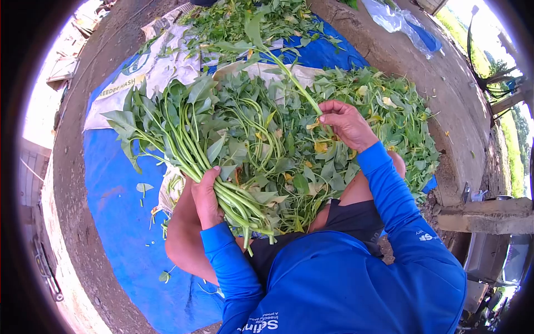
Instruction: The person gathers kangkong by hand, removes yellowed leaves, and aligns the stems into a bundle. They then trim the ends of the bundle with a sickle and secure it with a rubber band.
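My left hand (207,196) is wrapped round a bunch of long green leafy stems (186,146), looking like water spinach. Their leaves fan out to the upper left and the cut ends point down toward my lap. My right hand (346,123) pinches one single leafy stem (290,77) near its lower end, and the stem leans up and to the left. A small yellowed bit of leaf (313,126) hangs just below those fingers. Under both hands spreads a heap of loose leafy greens (328,167), with some yellow leaves among them.
A blue tarp (119,217) lies on the ground with scraps of leaf on it. A printed white feed sack (119,100) is spread across its upper left. More greens (261,22) lie at the far end. Clear plastic (397,25) is at upper right, a concrete ledge (484,216) at right.
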Demonstrator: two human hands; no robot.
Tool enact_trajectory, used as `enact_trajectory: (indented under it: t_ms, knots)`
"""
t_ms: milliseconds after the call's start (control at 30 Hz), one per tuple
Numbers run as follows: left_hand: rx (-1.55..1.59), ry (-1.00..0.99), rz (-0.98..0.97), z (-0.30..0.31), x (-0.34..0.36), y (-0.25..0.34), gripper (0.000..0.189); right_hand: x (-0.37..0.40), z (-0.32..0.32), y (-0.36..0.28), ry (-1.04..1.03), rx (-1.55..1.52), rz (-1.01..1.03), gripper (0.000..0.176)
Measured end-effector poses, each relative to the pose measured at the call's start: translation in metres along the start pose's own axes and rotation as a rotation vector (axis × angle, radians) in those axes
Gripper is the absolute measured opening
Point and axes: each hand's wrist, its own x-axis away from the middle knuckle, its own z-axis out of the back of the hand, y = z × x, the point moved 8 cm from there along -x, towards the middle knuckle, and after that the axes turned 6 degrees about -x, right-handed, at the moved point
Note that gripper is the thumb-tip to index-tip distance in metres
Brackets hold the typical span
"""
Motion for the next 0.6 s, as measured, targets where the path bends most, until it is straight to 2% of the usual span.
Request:
enact_trajectory:
  t_ms: [67, 100, 133, 167, 267, 400, 500, 600]
  knots:
    - [0.008, -0.033, -0.016, -0.022, 0.008, 0.001, 0.029, 0.012, -0.002, -0.007, 0.057, 0.119, 0.072, 0.035]
    - [-0.019, -0.091, 0.072, -0.026, 0.009, -0.007, 0.032, 0.014, -0.001, -0.004, 0.066, 0.131, 0.113, 0.036]
    - [-0.019, -0.116, 0.081, -0.027, 0.009, -0.011, 0.032, 0.015, -0.003, -0.002, 0.069, 0.145, 0.155, 0.037]
    - [-0.024, -0.136, 0.091, -0.031, 0.007, -0.019, 0.032, 0.015, -0.001, 0.009, 0.004, 0.076, 0.115, 0.036]
    - [-0.027, -0.151, 0.094, -0.037, -0.002, -0.038, 0.032, 0.025, -0.005, 0.047, -0.048, -0.224, -0.225, 0.035]
    - [-0.084, -0.159, 0.058, -0.033, -0.004, -0.043, 0.029, 0.037, -0.017, 0.116, -0.163, -0.447, -0.437, 0.041]
    - [-0.116, -0.146, 0.058, -0.032, -0.007, -0.051, 0.029, 0.044, -0.015, 0.132, -0.053, -0.408, -0.386, 0.041]
    - [-0.122, -0.133, 0.103, -0.028, -0.002, -0.053, 0.033, 0.043, -0.007, 0.121, 0.114, -0.171, -0.166, 0.048]
